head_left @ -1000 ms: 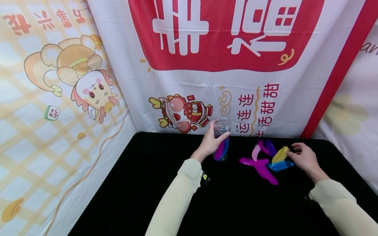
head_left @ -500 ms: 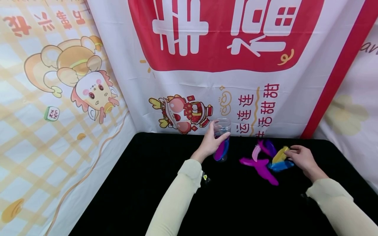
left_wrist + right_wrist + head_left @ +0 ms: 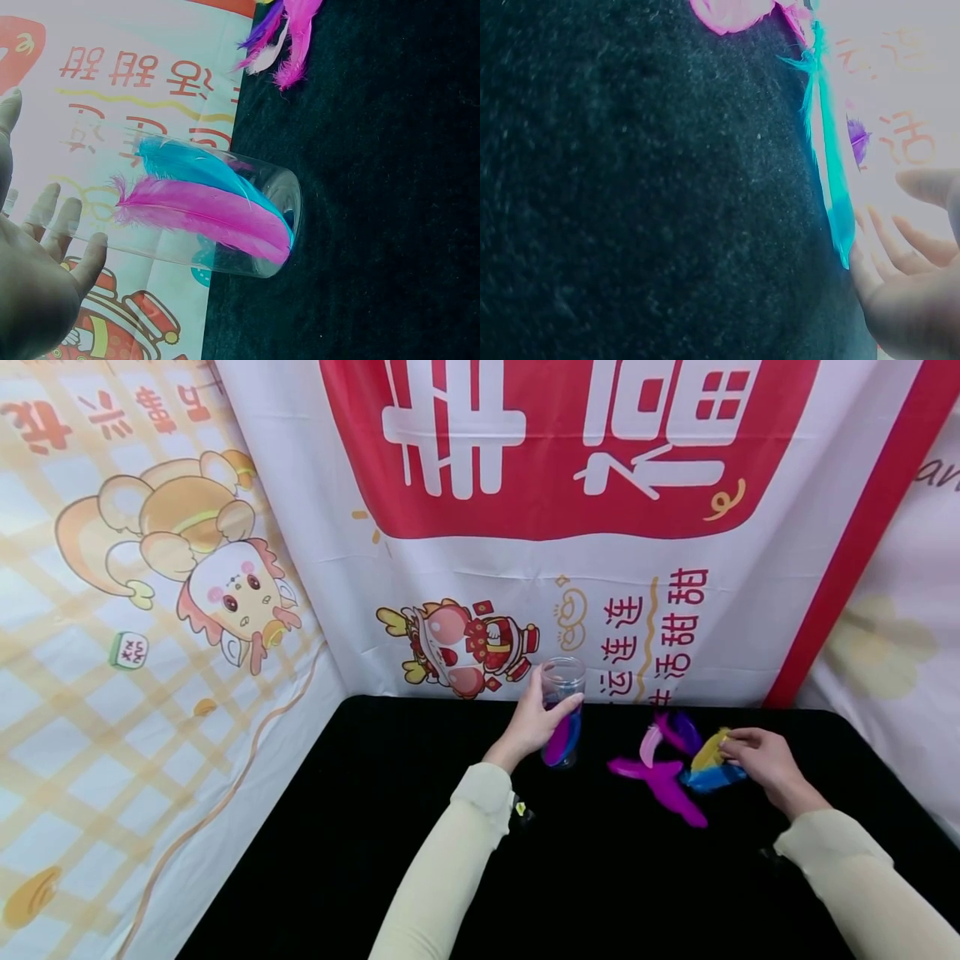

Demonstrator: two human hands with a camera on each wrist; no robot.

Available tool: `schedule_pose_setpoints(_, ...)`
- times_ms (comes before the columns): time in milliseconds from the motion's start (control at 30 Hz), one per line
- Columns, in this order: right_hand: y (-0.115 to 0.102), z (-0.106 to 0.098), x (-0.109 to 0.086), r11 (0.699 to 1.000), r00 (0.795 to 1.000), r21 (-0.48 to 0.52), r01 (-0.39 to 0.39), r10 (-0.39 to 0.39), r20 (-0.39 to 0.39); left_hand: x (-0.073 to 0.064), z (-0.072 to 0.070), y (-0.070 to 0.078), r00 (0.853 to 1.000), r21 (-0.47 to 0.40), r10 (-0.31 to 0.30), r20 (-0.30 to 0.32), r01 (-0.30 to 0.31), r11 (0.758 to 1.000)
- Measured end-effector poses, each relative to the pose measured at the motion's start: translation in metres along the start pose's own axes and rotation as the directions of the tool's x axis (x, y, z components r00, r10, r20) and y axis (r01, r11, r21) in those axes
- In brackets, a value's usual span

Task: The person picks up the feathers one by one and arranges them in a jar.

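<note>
In the head view my left hand (image 3: 534, 720) grips a tall clear glass (image 3: 564, 670) near the table's back edge. Inside the glass a pink feather (image 3: 206, 217) and a turquoise feather (image 3: 199, 166) lean together, as the left wrist view shows. On the right, my right hand (image 3: 767, 762) pinches the end of a yellow feather (image 3: 707, 753). A blue feather (image 3: 708, 777) lies just below it, close to my fingers. The yellow feather is washed out in the right wrist view, where the blue feather (image 3: 834, 165) stands beside the fingers.
Magenta feathers (image 3: 670, 789), a pale pink feather (image 3: 650, 746) and a dark purple feather (image 3: 686, 733) lie left of the right hand on the black table (image 3: 600, 885). A printed cloth (image 3: 480, 568) hangs directly behind the table; another covers the left side.
My right hand has moved slightly left onto the yellow feather, and its fingers have closed at the feather's end. The left hand and glass have stayed in place.
</note>
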State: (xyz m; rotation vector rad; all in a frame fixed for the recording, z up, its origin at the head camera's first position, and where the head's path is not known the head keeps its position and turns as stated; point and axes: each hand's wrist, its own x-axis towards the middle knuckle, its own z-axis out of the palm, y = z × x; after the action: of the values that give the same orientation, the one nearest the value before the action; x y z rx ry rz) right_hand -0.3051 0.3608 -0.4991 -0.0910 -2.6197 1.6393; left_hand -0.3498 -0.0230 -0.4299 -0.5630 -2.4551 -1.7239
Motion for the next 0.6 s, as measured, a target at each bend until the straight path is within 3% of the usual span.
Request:
schedule_pose_setpoints(300,0.0017,-0.0033,-0.0001,0.986,0.996,-0.165,-0.014,-0.001,-0.091,-0.0001,0.0005,-0.0001,1.0,-0.007,0.003,-0.001,-0.003,1.0)
schedule_pose_setpoints(600,0.0023,-0.0086,0.0043,0.982,0.995,-0.165,-0.092,0.087,-0.039,0.0007,-0.0003,-0.0004,1.0,0.002,-0.018,0.009,0.018,1.0)
